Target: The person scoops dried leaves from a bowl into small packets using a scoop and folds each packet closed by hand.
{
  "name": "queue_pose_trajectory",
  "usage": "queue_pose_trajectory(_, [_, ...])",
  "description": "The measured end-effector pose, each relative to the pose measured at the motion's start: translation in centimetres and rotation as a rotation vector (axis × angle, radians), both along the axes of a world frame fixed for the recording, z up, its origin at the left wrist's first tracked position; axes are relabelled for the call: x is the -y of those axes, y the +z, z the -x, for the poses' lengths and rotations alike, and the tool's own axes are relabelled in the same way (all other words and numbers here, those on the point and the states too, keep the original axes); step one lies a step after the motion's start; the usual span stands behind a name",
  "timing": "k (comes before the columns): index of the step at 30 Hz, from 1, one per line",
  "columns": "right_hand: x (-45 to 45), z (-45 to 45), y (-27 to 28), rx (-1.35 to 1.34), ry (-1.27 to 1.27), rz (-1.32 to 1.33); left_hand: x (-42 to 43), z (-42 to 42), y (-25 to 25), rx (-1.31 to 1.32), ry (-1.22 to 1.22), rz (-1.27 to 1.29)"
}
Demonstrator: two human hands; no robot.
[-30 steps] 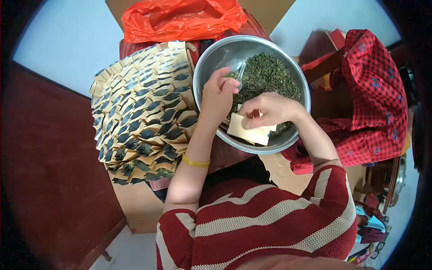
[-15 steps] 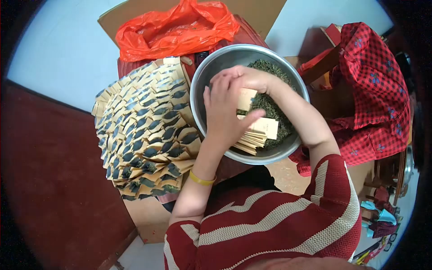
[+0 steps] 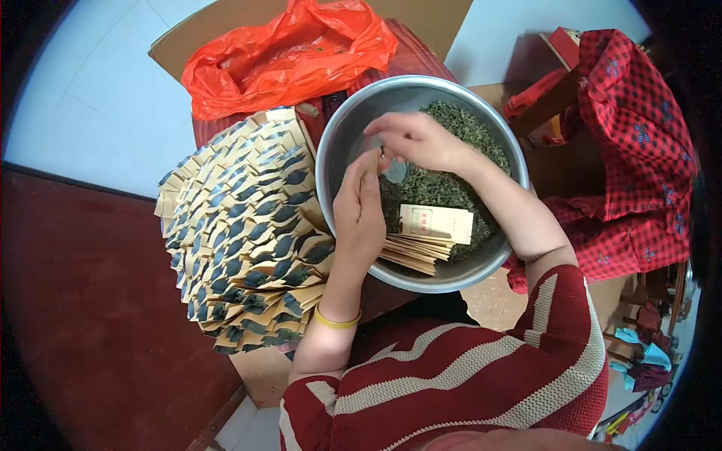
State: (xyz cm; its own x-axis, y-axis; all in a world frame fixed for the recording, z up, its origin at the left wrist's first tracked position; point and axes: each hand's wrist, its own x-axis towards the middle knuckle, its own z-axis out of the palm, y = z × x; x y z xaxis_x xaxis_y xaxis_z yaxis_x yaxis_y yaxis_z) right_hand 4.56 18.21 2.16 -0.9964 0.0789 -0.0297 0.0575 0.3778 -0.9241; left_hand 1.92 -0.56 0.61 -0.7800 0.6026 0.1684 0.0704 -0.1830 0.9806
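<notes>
Over the left part of a metal basin (image 3: 336, 128), my left hand (image 3: 361, 218) holds a tan paper packet (image 3: 373, 167) upright, seen nearly edge-on between thumb and fingers. My right hand (image 3: 425, 141) reaches in from the right, its curled fingers close to the packet's top. A small clear cup (image 3: 396, 172) shows just below those fingers; how they grip it is partly hidden. Dried tea leaves (image 3: 459, 128) lie along the basin's right side and bottom. On the leaves rests a stack of tan paper packets (image 3: 436, 222), the top one showing red print.
Left of the basin stands a large bundle of opened paper packets (image 3: 241, 218) with dark insides. Behind are a red plastic bag (image 3: 293, 56) and a cardboard sheet (image 3: 429, 26). A red checkered cloth (image 3: 639, 150) hangs over a chair at right.
My hands, overlapping before, have drawn apart. My left hand has turned edge-on with a packet, and the clear cup now shows under my right fingers. The printed stack is more exposed.
</notes>
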Motion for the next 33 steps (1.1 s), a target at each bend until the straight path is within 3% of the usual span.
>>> queue_pose_trajectory(2, [0.2,-0.4,1.0,-0.239,-0.152,-0.166,0.4,0.3,-0.5,0.086,-0.056,0.025])
queue_pose_trajectory(9, [2.4,-2.0,3.1,-0.632,-0.028,-0.542,0.0,0.4,-0.6,0.186,-0.111,-0.027])
queue_pose_trajectory(22, [2.5,-2.7,3.0,-0.616,0.049,-0.608,0.2,0.2,0.3,0.379,-0.097,-0.048])
queue_pose_trajectory(33, [5.2,-4.2,4.2,-0.462,0.285,-0.833,0.7,1.7,-0.7,0.688,-0.087,-0.307])
